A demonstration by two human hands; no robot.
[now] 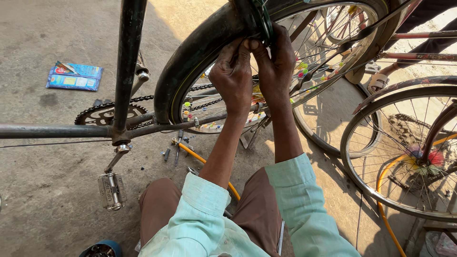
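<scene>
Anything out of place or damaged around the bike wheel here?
Small tools and loose parts lie scattered on the concrete under the wheel, and a blue packet lies flat beyond the chain. Both hands, left hand and right hand, pinch the tyre's top. No damage is visible.

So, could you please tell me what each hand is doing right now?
Left hand: closed, fingers pinching the black tyre at the top of the wheel.
Right hand: closed, gripping the same tyre beside it.
</scene>
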